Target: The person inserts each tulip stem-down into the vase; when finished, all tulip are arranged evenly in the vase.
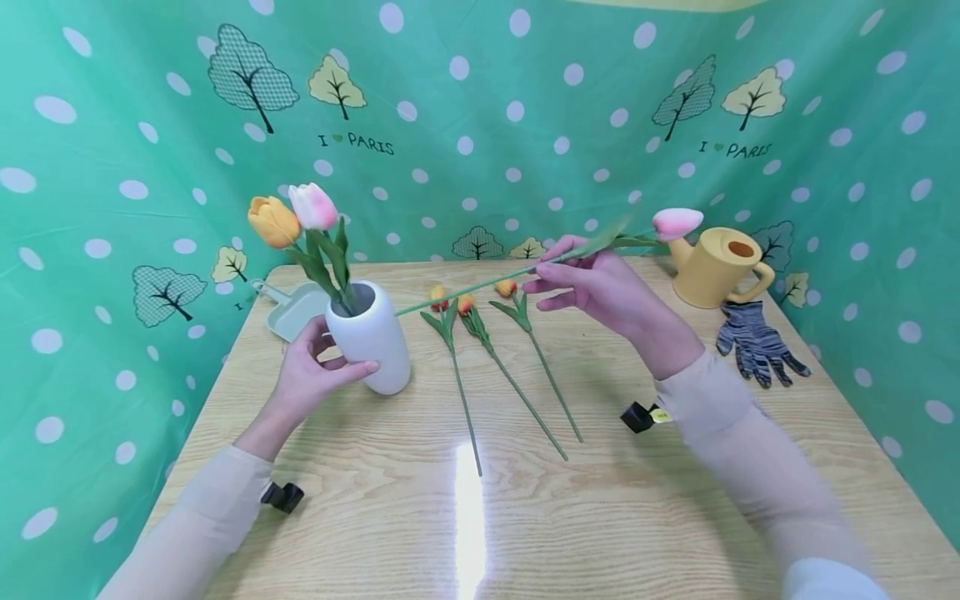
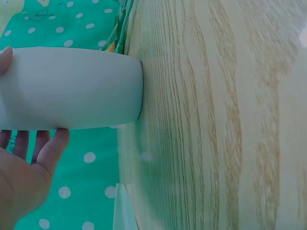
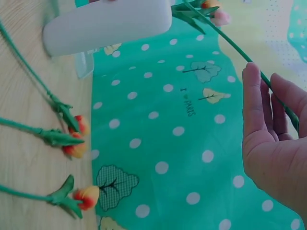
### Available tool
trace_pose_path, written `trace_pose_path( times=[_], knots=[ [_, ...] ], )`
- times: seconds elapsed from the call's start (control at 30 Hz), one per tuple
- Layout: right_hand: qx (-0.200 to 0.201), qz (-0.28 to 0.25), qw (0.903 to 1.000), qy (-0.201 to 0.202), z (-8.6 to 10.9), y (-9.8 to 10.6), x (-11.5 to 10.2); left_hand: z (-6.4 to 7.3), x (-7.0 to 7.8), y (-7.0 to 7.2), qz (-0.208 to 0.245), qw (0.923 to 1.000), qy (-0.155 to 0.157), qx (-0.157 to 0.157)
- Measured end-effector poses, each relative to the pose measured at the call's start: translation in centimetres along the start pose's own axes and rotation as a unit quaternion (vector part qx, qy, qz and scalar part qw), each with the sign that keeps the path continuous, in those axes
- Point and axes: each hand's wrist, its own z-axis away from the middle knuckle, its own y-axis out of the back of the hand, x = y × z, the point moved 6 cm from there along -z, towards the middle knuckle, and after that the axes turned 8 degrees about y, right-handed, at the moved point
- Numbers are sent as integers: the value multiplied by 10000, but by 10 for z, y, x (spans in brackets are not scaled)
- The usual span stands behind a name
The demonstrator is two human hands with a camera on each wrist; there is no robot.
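Note:
My left hand [image 1: 311,371] grips a white vase [image 1: 378,346] round its side, thumb in front. The vase stands slightly tilted on the table. An orange tulip [image 1: 274,222] and a pink-and-white tulip [image 1: 313,206] stick out of its mouth. My right hand [image 1: 600,287] pinches the green stem of a pink tulip [image 1: 677,222], its bloom pointing right. The stem's lower end meets the vase's outline near the rim; I cannot tell whether they touch. Beside the vase lie three orange-red tulips [image 1: 465,303], also visible in the right wrist view.
A yellow watering can [image 1: 708,271] stands at the back right, with a grey striped glove [image 1: 753,342] in front of it. Behind the vase lies a pale green dustpan [image 1: 292,310]. Polka-dot green cloth [image 1: 517,108] hangs round the wooden table [image 1: 375,508].

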Motion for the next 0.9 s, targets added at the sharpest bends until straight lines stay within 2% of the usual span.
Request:
trace_pose_path(
  times=[0.13, 0.27, 0.63, 0.9],
  knots=[
    [-125, -167, 9996, 182, -11, -12, -5, -1, 0, -2, -81, 10000, -40, -29],
    [30, -169, 9997, 171, -21, -24, -6, 0, 0, -2, -185, 9998, -54, -20],
    [-155, 1007, 9947, 133, -50, -48, 0, 2, 1, 2, -252, 9996, -91, -10],
    [-376, 1324, 9904, 112, -54, -58, 3, 1, 1, 0, -280, 9995, -114, -67]
  ],
)
